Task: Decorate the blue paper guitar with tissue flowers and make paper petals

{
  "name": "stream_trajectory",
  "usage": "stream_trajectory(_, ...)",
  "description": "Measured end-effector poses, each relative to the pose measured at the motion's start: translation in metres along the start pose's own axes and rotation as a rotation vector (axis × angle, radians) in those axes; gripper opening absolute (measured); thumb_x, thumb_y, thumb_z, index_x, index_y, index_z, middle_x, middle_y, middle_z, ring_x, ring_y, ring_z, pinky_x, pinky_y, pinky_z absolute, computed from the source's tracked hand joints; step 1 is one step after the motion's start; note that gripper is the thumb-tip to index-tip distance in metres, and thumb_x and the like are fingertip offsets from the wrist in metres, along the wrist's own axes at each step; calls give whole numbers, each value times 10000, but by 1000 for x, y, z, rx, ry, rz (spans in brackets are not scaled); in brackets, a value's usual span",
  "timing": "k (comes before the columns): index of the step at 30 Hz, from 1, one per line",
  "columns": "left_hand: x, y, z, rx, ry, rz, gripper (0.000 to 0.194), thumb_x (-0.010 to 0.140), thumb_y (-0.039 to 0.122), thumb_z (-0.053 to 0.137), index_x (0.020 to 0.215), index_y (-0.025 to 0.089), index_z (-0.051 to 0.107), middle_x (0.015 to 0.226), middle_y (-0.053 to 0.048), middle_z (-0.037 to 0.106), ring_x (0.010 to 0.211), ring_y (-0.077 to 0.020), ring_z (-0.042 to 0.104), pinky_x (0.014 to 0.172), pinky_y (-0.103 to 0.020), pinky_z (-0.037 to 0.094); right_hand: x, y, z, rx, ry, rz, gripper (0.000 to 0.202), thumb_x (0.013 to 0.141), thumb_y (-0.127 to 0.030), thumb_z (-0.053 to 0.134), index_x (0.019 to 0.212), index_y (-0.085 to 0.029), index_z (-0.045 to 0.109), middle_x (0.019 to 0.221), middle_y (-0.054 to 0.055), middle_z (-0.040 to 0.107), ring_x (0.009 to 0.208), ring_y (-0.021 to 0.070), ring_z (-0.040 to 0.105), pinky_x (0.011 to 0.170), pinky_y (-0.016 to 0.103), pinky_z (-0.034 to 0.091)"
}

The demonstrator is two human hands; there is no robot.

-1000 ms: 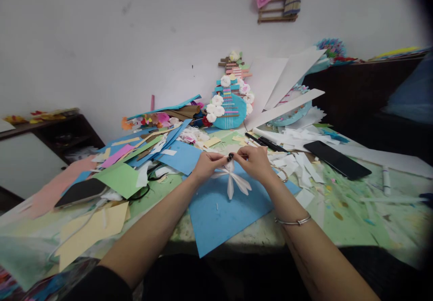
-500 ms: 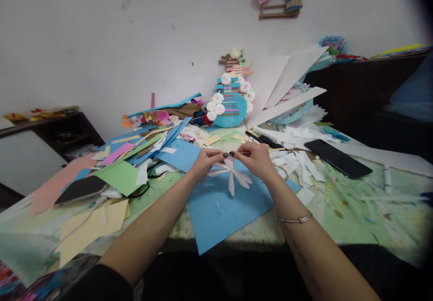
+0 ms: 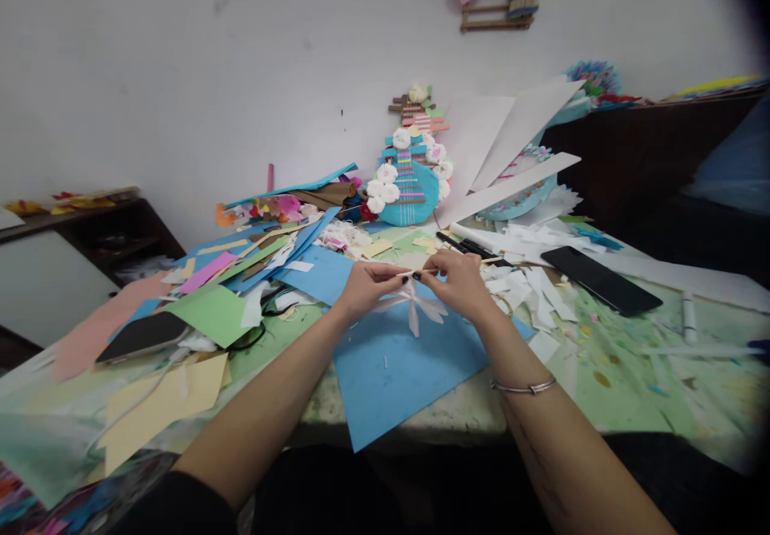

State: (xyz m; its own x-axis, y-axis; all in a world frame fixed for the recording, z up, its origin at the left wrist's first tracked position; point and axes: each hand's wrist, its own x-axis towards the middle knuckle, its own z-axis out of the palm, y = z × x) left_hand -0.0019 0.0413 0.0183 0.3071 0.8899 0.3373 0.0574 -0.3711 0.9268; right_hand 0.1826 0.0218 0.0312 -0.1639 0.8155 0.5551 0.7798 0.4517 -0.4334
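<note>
Over a blue paper sheet (image 3: 409, 391), both hands meet at a white paper flower (image 3: 414, 314) with long, narrow petals that hang down and spread outward. My left hand (image 3: 366, 288) is closed, thumb and fingers pinching the flower's top from the left. From the other side, my right hand (image 3: 460, 282) is pinched on the same spot, its thumb almost touching the left one. A thin pale stick (image 3: 492, 260) pokes out past the right hand; whether its fingers hold it is hard to tell. The fingers cover the flower's centre.
White paper scraps (image 3: 538, 298) and a black phone (image 3: 601, 280) lie to the right, with black pens (image 3: 475, 248) behind my right hand. Coloured paper (image 3: 210, 310) and another phone (image 3: 144, 334) with a cable are left. A blue flower-trimmed craft piece (image 3: 412, 194) leans on the wall.
The fingertips have shifted very slightly, and the flower's petals sit a little higher, partly more covered by the hands. Everything else on the table stays put.
</note>
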Motion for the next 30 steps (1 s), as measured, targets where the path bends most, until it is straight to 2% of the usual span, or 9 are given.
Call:
stream_trajectory(3,0,1,-1,17,3,15,304,651,304,739,888,115,747,847,-104,741,724,-174,665,668,-248,501,-1,3,-2,-82,-21,64,360,793,-446,587,584,-154,607,643,22,615,653,152,512,649,303,202)
stream_trajectory(5,1,0,-1,33,-3,20,297,658,304,731,885,114,747,845,-104,741,718,-171,664,656,-242,499,-1,5,-3,-101,-29,58,407,812,-479,552,575,-152,598,622,17,601,644,147,504,642,300,185)
stream_trajectory(13,2,-5,-1,-3,-8,17,285,662,302,735,884,124,747,871,-99,740,749,-169,667,685,-239,505,-1,6,-3,-129,-19,-8,382,861,-426,476,629,-175,646,624,15,592,698,162,509,649,299,155)
stream_trajectory(21,0,-3,0,58,-15,11,294,670,310,728,887,114,749,835,-111,738,698,-166,656,635,-237,491,-1,6,-3,-144,-50,5,482,874,-460,448,522,-158,579,491,-23,510,525,96,400,669,306,174)
stream_trajectory(30,2,-6,-1,80,-17,28,261,666,306,728,842,115,753,797,-99,736,674,-158,645,626,-236,485,-1,3,-3,-108,12,10,488,832,-532,482,547,-153,599,575,14,599,612,140,503,692,321,183)
